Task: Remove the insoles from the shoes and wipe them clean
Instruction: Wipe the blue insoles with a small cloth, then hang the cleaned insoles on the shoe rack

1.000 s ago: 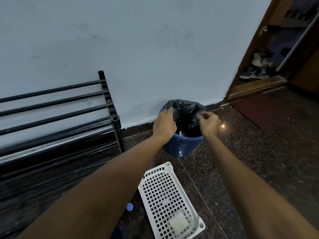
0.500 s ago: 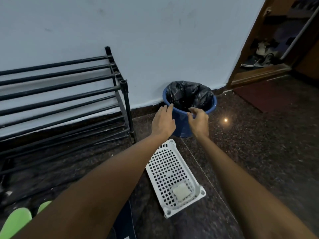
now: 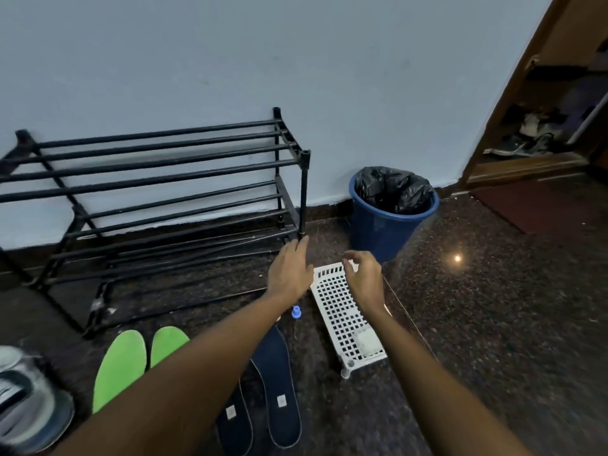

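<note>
Hovering empty: my left hand (image 3: pixel 289 271) straight-fingered, right hand (image 3: pixel 365 279) loosely curled. Green insoles (image 3: pixel 120 366) and navy insoles (image 3: pixel 279 386) lie on the floor (image 3: pixel 477 324) between hands and me, long axes toward the wall (image 3: pixel 296 60), nearer my left.

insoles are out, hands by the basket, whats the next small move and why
Probably lower the right hand to the white pad at the near end of the white basket and pick it up: that hand hovers empty over the far end, while the green insoles and dark blue insoles lie out on the floor.
</note>
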`<state>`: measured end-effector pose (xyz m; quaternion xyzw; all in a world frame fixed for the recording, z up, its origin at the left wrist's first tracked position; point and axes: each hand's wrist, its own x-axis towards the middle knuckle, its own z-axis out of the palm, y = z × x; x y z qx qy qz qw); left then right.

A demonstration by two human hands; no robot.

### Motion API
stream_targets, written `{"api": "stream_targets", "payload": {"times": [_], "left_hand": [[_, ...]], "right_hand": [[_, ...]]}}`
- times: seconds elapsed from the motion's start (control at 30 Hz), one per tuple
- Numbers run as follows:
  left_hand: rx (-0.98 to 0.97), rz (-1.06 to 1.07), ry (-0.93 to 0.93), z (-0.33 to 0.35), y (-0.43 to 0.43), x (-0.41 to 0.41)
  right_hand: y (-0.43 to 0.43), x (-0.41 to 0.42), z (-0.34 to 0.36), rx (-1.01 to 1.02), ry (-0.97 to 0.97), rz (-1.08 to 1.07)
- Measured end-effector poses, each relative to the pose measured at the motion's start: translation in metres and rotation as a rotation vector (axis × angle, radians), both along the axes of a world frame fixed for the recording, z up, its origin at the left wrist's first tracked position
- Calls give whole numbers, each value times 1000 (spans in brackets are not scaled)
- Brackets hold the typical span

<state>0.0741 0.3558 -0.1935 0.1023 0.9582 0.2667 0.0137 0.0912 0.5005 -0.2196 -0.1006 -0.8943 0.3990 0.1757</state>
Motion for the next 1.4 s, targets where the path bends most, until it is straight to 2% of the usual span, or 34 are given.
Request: {"api": "stream_targets", "payload": {"times": [0.27,0.53,0.73,0.93,1.13,1.4], "left_hand": [[11,88,-12,21,-56,58],[75,156,37,60,-113,103],[76,277,34,61,-190,134],[42,405,-69,7,-260,144],[21,453,-223,-87,-303,142],[25,475,-369,-188,-320,138]], "right_hand": [[-54,58,15,68,-37,134],[-103,94,65,137,2,242],[-162,105,65,122,-25,345],[-226,103,0,49,-190,436],[-268,91,-88,72,-355,541],[-284,92,-172,100,-504,518]]}}
